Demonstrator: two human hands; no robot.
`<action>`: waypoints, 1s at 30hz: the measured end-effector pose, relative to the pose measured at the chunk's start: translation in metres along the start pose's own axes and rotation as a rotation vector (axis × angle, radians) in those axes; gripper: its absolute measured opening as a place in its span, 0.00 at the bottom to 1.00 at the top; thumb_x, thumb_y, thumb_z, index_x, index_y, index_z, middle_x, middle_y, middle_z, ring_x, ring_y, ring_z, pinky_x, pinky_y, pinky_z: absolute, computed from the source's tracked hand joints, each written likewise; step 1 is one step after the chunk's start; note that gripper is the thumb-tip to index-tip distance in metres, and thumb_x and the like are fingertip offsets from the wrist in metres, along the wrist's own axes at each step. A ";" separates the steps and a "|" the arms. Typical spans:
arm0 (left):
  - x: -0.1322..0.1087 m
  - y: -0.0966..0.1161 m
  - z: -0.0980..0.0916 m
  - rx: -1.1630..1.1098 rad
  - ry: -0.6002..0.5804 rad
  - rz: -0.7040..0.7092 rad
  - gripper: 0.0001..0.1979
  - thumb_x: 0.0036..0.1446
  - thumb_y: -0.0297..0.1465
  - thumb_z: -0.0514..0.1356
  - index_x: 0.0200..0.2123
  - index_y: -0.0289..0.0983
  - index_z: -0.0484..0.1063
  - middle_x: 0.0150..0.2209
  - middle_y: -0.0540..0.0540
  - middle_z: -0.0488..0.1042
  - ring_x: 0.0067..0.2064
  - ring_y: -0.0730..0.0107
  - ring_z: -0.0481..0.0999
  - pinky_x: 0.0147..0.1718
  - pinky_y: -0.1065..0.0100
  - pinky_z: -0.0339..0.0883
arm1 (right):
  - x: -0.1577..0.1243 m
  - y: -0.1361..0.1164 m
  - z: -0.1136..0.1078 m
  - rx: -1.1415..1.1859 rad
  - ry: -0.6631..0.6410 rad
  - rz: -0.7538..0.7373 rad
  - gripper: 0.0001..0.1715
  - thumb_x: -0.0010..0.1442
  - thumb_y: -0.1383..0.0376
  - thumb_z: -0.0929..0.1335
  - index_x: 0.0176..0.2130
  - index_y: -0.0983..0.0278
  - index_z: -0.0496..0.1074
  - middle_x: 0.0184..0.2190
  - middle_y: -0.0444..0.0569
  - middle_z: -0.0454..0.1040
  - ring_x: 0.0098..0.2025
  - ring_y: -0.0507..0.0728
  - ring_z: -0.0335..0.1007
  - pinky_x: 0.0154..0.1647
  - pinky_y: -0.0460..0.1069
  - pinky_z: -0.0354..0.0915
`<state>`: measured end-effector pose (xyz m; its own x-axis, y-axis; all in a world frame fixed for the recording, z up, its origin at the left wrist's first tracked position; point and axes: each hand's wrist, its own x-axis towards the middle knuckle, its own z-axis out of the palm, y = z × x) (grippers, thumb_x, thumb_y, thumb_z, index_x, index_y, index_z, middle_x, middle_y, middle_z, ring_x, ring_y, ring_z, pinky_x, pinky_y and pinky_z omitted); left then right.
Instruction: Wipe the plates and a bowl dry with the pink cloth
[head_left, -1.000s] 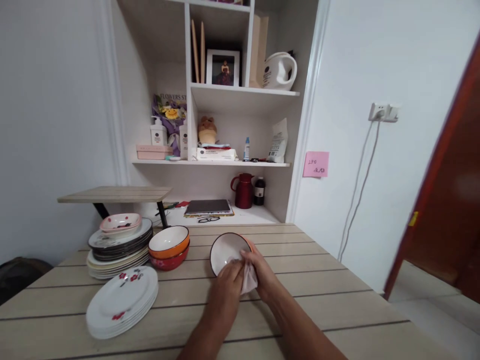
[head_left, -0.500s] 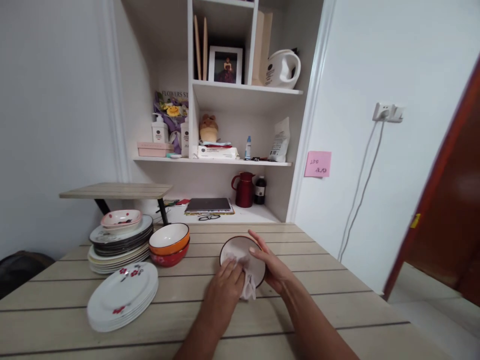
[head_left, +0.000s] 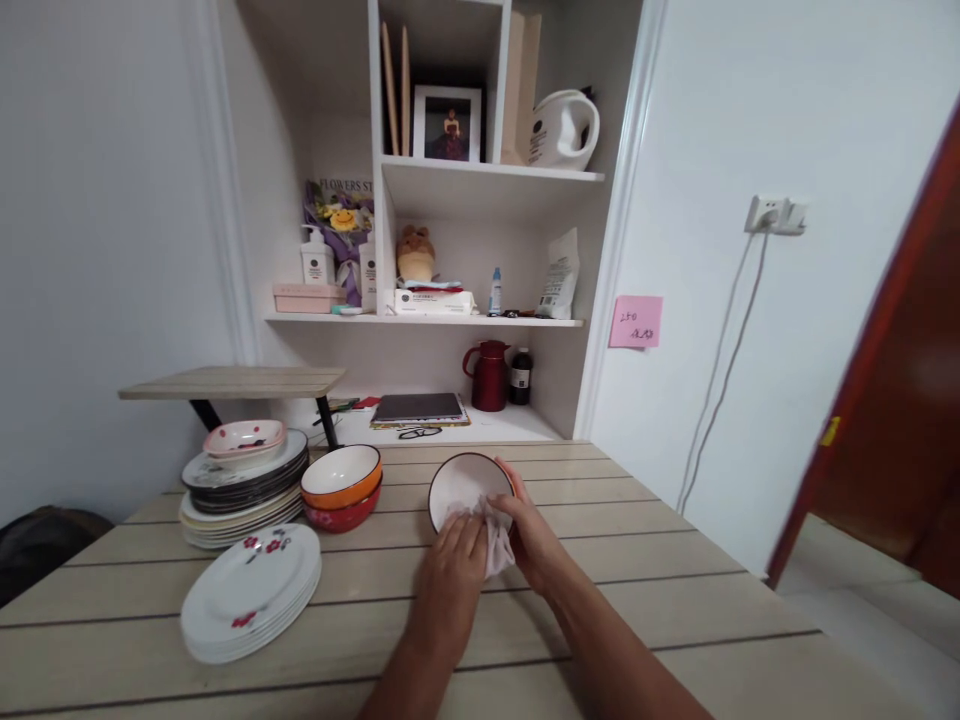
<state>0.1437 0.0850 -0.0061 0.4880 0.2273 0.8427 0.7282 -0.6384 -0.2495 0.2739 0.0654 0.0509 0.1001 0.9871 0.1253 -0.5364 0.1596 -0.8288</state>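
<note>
A white bowl with a dark rim (head_left: pixel 459 482) is tilted toward me above the middle of the table. My right hand (head_left: pixel 529 530) grips its right side, thumb over the rim and fingers behind. My left hand (head_left: pixel 456 560) presses a pale cloth (head_left: pixel 498 548) against the bowl's inside near the lower edge, fingers together. The cloth bunches between my two hands and hangs past the rim. Left of the bowl, an orange bowl (head_left: pixel 341 478) sits in a red bowl (head_left: pixel 345 515).
White flowered plates (head_left: pixel 251 590) are stacked at the front left. Behind them stands a taller plate stack (head_left: pixel 240 490) topped by a pink-rimmed dish (head_left: pixel 244 437). A small raised stand (head_left: pixel 232 382), a laptop (head_left: pixel 418 407) and a red jug (head_left: pixel 489 375) are farther back.
The bowl has moved slightly up and left, and its inside faces me at a different tilt. Both hands have moved with it, still on the bowl and cloth.
</note>
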 end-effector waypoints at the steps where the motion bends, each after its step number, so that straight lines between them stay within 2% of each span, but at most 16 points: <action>1: 0.000 0.000 0.001 0.001 -0.001 0.007 0.19 0.58 0.17 0.50 0.50 0.30 0.70 0.46 0.39 0.79 0.51 0.59 0.77 0.48 0.58 0.74 | 0.001 0.001 0.001 -0.007 0.020 -0.012 0.48 0.44 0.63 0.74 0.62 0.54 0.60 0.42 0.46 0.78 0.41 0.61 0.73 0.46 0.54 0.66; 4: 0.000 0.003 0.001 -0.025 -0.028 0.034 0.22 0.58 0.17 0.50 0.55 0.31 0.67 0.50 0.38 0.77 0.52 0.57 0.75 0.50 0.56 0.72 | 0.003 0.001 0.003 0.011 0.070 -0.045 0.40 0.44 0.63 0.71 0.58 0.56 0.66 0.37 0.45 0.78 0.37 0.60 0.72 0.40 0.51 0.66; 7: -0.002 0.006 0.000 -0.104 -0.066 0.026 0.24 0.58 0.19 0.51 0.59 0.31 0.63 0.53 0.37 0.75 0.54 0.56 0.74 0.51 0.55 0.70 | 0.004 0.001 0.005 0.045 0.072 -0.065 0.38 0.43 0.64 0.71 0.55 0.57 0.68 0.36 0.45 0.78 0.35 0.59 0.71 0.38 0.51 0.66; 9: -0.003 0.008 0.000 -0.182 -0.110 0.012 0.26 0.58 0.27 0.57 0.60 0.30 0.60 0.54 0.35 0.73 0.56 0.52 0.72 0.51 0.52 0.70 | 0.005 0.002 0.005 0.039 0.047 -0.061 0.39 0.43 0.65 0.71 0.56 0.57 0.67 0.34 0.44 0.78 0.33 0.58 0.71 0.36 0.51 0.65; 12: -0.003 0.007 0.001 -0.262 -0.176 0.014 0.37 0.53 0.38 0.64 0.61 0.28 0.58 0.57 0.32 0.71 0.58 0.47 0.69 0.52 0.48 0.69 | 0.006 0.000 0.002 0.004 0.026 -0.059 0.40 0.43 0.66 0.70 0.57 0.57 0.67 0.33 0.43 0.77 0.32 0.57 0.70 0.35 0.50 0.64; 14: 0.000 0.003 0.001 -0.256 -0.183 0.046 0.32 0.54 0.35 0.64 0.60 0.30 0.61 0.55 0.35 0.73 0.58 0.50 0.70 0.53 0.49 0.68 | 0.007 -0.005 -0.003 -0.009 0.027 -0.075 0.39 0.42 0.67 0.70 0.56 0.57 0.68 0.35 0.43 0.77 0.33 0.57 0.70 0.36 0.49 0.64; 17: 0.008 -0.005 -0.002 -0.184 -0.176 0.126 0.21 0.59 0.23 0.56 0.55 0.40 0.67 0.53 0.46 0.76 0.57 0.57 0.71 0.56 0.48 0.65 | 0.006 -0.017 -0.013 -0.080 0.029 -0.074 0.33 0.43 0.68 0.69 0.52 0.58 0.71 0.35 0.43 0.78 0.35 0.56 0.70 0.36 0.48 0.63; 19: 0.013 -0.010 -0.008 -0.105 -0.164 0.134 0.20 0.60 0.20 0.53 0.52 0.44 0.70 0.54 0.49 0.75 0.58 0.56 0.70 0.58 0.41 0.60 | 0.005 -0.026 -0.018 -0.138 0.002 -0.049 0.30 0.44 0.68 0.68 0.50 0.58 0.72 0.35 0.44 0.78 0.35 0.57 0.70 0.34 0.48 0.62; 22: 0.016 -0.012 -0.016 0.001 -0.132 0.108 0.17 0.61 0.21 0.53 0.48 0.43 0.72 0.56 0.47 0.73 0.60 0.53 0.68 0.59 0.36 0.56 | 0.002 -0.033 -0.019 -0.132 -0.036 -0.025 0.30 0.46 0.67 0.68 0.51 0.58 0.71 0.38 0.45 0.79 0.36 0.57 0.71 0.34 0.48 0.62; 25: 0.013 -0.009 -0.012 0.016 -0.072 0.130 0.16 0.60 0.20 0.52 0.48 0.37 0.72 0.55 0.42 0.75 0.60 0.55 0.69 0.58 0.46 0.63 | 0.000 -0.031 -0.016 -0.093 -0.014 -0.024 0.33 0.45 0.66 0.69 0.53 0.58 0.70 0.40 0.45 0.79 0.38 0.59 0.72 0.35 0.49 0.63; 27: 0.009 -0.007 -0.006 -0.014 -0.050 0.131 0.19 0.60 0.19 0.50 0.51 0.34 0.70 0.53 0.41 0.76 0.58 0.58 0.71 0.55 0.53 0.68 | 0.000 -0.027 -0.012 -0.086 0.015 -0.015 0.36 0.44 0.66 0.69 0.55 0.57 0.68 0.40 0.45 0.79 0.38 0.59 0.72 0.35 0.49 0.63; 30: 0.004 -0.001 0.000 -0.105 -0.107 0.028 0.24 0.58 0.19 0.50 0.58 0.32 0.63 0.54 0.38 0.75 0.58 0.58 0.71 0.52 0.56 0.72 | 0.002 -0.017 -0.006 -0.080 0.064 -0.024 0.38 0.42 0.66 0.70 0.55 0.57 0.68 0.37 0.44 0.79 0.35 0.57 0.72 0.34 0.49 0.63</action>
<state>0.1448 0.0871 -0.0025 0.5599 0.2820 0.7791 0.6619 -0.7178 -0.2159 0.2883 0.0645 0.0619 0.1668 0.9796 0.1123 -0.4652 0.1786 -0.8670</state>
